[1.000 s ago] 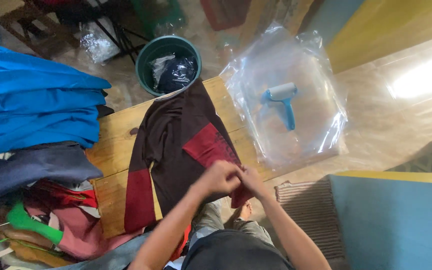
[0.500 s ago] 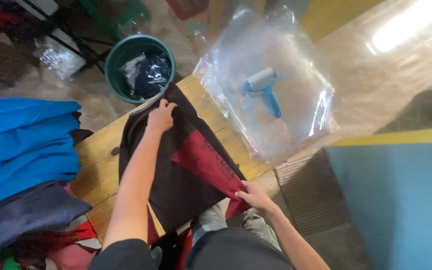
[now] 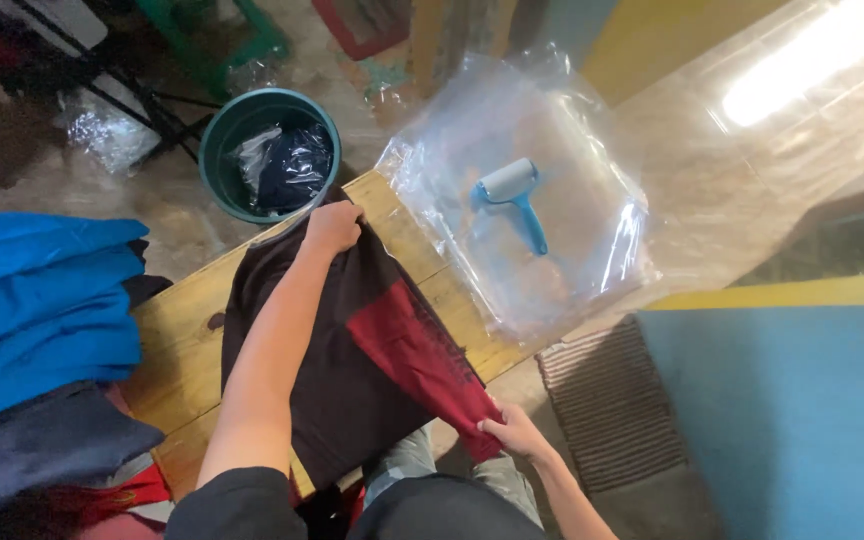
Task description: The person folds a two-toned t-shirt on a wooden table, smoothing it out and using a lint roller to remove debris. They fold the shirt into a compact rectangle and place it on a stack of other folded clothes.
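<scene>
A dark brown garment (image 3: pixel 342 370) with a red panel lies spread on a wooden table (image 3: pixel 177 335). My left hand (image 3: pixel 333 226) grips its far edge near the table's back corner. At the table's near edge my right hand (image 3: pixel 515 432) pinches the red panel's lower corner. The cloth is stretched between the two hands.
A blue lint roller (image 3: pixel 512 196) lies on clear plastic bags (image 3: pixel 552 270) at the table's right end. A green bucket (image 3: pixel 220 150) holding bagged dark cloth stands behind the table. Folded blue garments (image 3: pixel 42 310) and dark ones are stacked at left. A ribbed mat (image 3: pixel 607 410) lies on the floor.
My hands were together at the garment's near edge; the left reached to its far edge and holds there, the right took the red corner, pulling the cloth flat.
</scene>
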